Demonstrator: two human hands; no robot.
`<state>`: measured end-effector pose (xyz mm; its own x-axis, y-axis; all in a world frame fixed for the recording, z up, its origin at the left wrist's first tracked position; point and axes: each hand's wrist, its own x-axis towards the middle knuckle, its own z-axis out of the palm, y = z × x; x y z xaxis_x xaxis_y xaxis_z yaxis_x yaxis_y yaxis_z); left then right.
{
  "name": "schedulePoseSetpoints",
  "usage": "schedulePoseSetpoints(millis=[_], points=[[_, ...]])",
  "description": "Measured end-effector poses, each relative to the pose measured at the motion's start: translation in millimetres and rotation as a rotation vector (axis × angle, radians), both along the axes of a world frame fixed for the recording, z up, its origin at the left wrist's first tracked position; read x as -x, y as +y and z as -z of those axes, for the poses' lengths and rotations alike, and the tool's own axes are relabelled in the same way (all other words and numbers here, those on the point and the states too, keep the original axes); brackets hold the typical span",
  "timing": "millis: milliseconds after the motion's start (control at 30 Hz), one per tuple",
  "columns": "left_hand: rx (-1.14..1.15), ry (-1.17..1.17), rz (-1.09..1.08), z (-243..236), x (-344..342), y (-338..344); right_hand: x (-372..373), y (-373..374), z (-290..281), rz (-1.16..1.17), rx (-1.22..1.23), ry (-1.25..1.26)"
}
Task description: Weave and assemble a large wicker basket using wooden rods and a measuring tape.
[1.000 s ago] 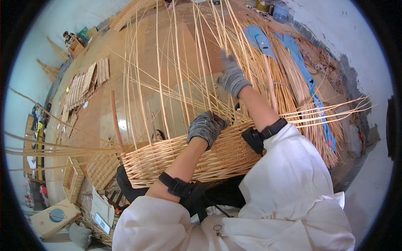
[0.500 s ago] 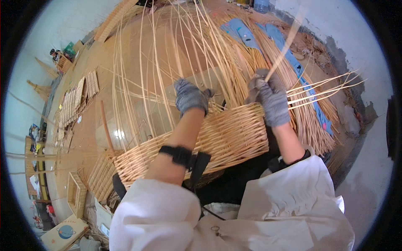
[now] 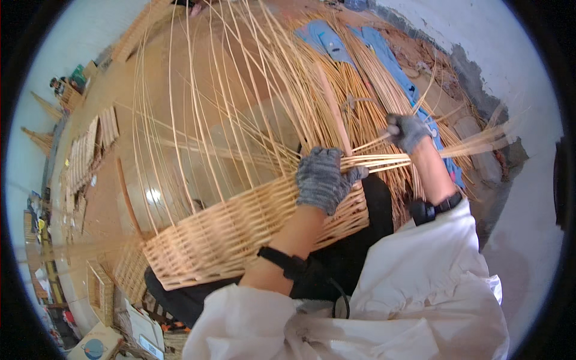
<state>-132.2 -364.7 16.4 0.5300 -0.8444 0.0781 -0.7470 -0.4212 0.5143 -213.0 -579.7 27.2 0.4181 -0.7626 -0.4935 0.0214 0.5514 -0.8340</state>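
Note:
A partly woven wicker basket panel [image 3: 240,231] lies tilted across my lap, with long upright rods [image 3: 198,120] rising from its far edge. My left hand [image 3: 324,180], in a grey knit glove, is closed over the panel's top edge at the right corner, thumb toward the rods there. Several pale wicker rods [image 3: 378,161] stick out to the right past that corner. Farther right, my gloved right hand [image 3: 409,133] is closed on a wicker rod [image 3: 369,144] that runs from the corner. A thicker stake [image 3: 333,108] stands just beyond my left hand.
Bundles of loose wicker rods [image 3: 354,90] lie on the floor at the far right, partly under blue cloth [image 3: 384,54]. Woven panels [image 3: 90,144] and a small wicker tray [image 3: 101,294] are at the left. A wall [image 3: 516,66] bounds the right side.
My left hand has moved right along the top edge to the corner. My right hand has moved away from the corner, out to the right. The panel appears farther left and lower.

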Motion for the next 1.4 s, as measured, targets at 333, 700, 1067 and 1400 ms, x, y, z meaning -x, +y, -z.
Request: schedulePoseSetpoints(millis=[333, 700, 1067, 1400], points=[[0.524, -0.553, -0.187, -37.0, 35.7, -32.2, 33.3, 59.8, -108.7, -0.938, 1.982, 0.233], [0.833, 0.168, -0.075, 10.1, 10.8, 12.1, -72.9, 53.3, -20.6, -1.329, 0.667, 0.378], [-0.432, -0.239, 0.132, -37.2, -135.3, -77.2, -53.3, 131.7, -7.6, -0.586, 1.171, 0.837], [0.747, 0.428, -0.503, 2.9, -40.0, 253.5, 25.8, -18.0, 14.3, -0.531, 1.135, 0.857]])
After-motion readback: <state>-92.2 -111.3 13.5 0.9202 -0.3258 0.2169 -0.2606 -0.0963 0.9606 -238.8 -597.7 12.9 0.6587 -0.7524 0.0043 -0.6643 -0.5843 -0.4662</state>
